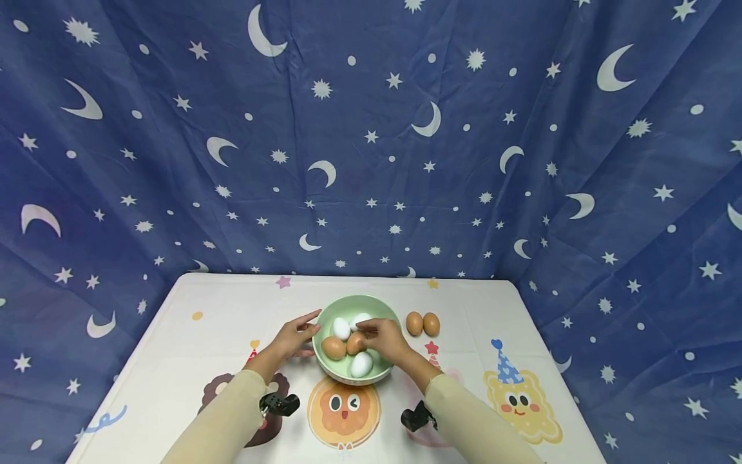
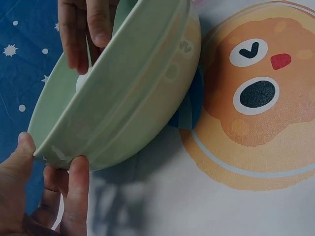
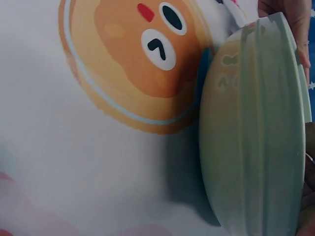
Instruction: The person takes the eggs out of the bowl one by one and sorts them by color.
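Observation:
A pale green bowl (image 1: 379, 308) stands mid-table with brown and white eggs in it. My left hand (image 1: 292, 338) grips its left rim; in the left wrist view the thumb (image 2: 25, 142) lies at the edge and the fingers curl against the outer wall. Over the bowl's right side reaches my right hand (image 1: 387, 340), its fingertips around a brown egg (image 1: 355, 343). Beside that lies another brown egg (image 1: 333, 348), with white eggs (image 1: 362, 365) in front and behind. The bowl's wall hides most of the right hand in the right wrist view.
Two brown eggs (image 1: 414, 323) lie side by side on the table, right of the bowl. The white tablecloth (image 1: 232, 309) has printed cartoon figures. A blue curtain (image 1: 371, 142) with moons and stars hangs behind and around the table.

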`<state>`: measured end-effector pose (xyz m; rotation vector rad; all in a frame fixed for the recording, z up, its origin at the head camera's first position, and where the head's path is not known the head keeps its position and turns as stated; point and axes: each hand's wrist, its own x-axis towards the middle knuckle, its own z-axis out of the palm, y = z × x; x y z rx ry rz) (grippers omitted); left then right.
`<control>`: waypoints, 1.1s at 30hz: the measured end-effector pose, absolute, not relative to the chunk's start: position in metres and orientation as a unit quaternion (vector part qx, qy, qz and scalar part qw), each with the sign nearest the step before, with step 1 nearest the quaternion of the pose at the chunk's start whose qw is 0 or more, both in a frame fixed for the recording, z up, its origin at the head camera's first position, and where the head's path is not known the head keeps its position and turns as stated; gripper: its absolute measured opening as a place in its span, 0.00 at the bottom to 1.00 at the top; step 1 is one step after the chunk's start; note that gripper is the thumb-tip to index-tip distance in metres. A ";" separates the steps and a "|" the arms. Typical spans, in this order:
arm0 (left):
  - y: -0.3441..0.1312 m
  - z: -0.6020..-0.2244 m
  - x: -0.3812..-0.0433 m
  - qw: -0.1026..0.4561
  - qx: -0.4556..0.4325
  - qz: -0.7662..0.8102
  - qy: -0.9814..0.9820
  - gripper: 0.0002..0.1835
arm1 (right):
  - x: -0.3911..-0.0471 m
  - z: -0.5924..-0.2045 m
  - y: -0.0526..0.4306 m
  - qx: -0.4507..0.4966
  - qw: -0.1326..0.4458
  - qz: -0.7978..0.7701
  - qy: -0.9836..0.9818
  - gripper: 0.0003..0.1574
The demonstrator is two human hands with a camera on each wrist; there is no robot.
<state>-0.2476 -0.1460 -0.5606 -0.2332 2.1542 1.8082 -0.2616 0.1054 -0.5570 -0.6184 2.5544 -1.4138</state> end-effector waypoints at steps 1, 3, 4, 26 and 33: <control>-0.146 -0.561 -0.248 0.159 -0.082 0.633 0.753 0.27 | -0.262 -0.557 0.105 -0.210 0.076 -0.462 0.858 0.21; -0.146 -0.560 -0.247 0.159 -0.082 0.635 0.752 0.26 | -0.262 -0.557 0.103 -0.220 0.069 -0.434 0.871 0.20; -0.146 -0.560 -0.247 0.159 -0.082 0.636 0.751 0.26 | -0.263 -0.557 0.103 -0.224 0.066 -0.417 0.878 0.20; -0.147 -0.561 -0.247 0.170 -0.086 0.643 0.742 0.27 | -0.269 -0.545 0.095 -0.328 0.073 -0.189 0.923 0.18; -0.146 -0.559 -0.246 0.171 -0.084 0.642 0.743 0.28 | -0.273 -0.549 0.092 -0.342 0.068 -0.150 0.925 0.21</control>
